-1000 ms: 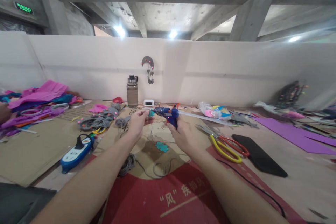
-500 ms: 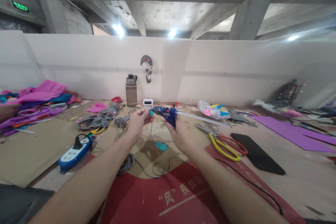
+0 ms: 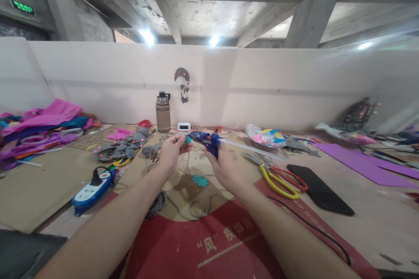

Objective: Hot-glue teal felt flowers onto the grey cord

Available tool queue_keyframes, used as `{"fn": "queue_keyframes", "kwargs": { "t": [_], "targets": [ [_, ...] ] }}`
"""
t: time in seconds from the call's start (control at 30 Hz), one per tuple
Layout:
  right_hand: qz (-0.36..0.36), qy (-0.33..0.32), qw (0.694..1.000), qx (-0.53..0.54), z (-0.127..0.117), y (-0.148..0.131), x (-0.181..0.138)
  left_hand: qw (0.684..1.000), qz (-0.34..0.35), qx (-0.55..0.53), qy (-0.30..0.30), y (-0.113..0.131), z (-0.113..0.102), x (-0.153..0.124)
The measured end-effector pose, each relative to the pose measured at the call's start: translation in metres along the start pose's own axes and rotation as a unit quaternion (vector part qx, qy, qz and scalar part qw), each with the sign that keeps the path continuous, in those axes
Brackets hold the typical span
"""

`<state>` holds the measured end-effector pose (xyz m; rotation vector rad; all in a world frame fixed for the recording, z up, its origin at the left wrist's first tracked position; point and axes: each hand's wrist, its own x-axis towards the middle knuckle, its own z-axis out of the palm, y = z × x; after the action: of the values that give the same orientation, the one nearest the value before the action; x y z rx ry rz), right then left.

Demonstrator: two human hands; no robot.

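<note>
Blue plastic glue gun (image 3: 212, 140) dead centre in my head view, and I've got the right hand (image 3: 224, 165) wrapped round its grip, its front end facing left towards the small teal piece (image 3: 187, 139) that the left hand (image 3: 170, 153) pinches, probably with fingertips well back to dodge the heat; whether gun and piece touch, I can't tell. Lower down, a teal cutout (image 3: 200, 181) lies on the cardboard (image 3: 178, 202), while the yellow-handled scissors (image 3: 278, 183) sit right of centre, seemingly parked within reach.
</note>
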<state>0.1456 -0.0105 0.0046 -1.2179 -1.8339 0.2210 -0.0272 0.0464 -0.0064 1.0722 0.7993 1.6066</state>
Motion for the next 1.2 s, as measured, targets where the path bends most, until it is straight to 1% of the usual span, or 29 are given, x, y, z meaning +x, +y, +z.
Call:
{"fn": "queue_keyframes", "kwargs": {
  "t": [0.2,0.5,0.63,0.9,1.07,1.2],
  "targets": [
    [-0.005,-0.011,1.0,-0.005,0.0005,-0.0004,-0.0011,1.0,0.003,-0.004,0.009,0.0008,0.0005,0.0004],
    [-0.002,0.008,1.0,-0.021,-0.0019,-0.0037,-0.0016,1.0,0.006,-0.005,0.014,0.0025,0.0016,-0.0013],
    [-0.013,0.012,1.0,-0.024,-0.0021,-0.0047,-0.0025,1.0,0.006,-0.001,0.013,0.0026,0.0017,-0.0011],
    [-0.008,0.016,0.999,-0.029,-0.0028,-0.0052,-0.0025,1.0,0.009,0.003,0.009,0.0016,0.0012,-0.0006],
    [-0.011,0.007,0.999,-0.034,-0.001,-0.0044,-0.0032,1.0,0.011,0.0,0.01,0.0017,0.0013,-0.0007],
    [0.001,0.009,0.999,-0.037,-0.002,-0.0061,-0.0034,1.0,0.007,0.001,0.006,0.0019,0.0016,-0.0006]
  ]
}}
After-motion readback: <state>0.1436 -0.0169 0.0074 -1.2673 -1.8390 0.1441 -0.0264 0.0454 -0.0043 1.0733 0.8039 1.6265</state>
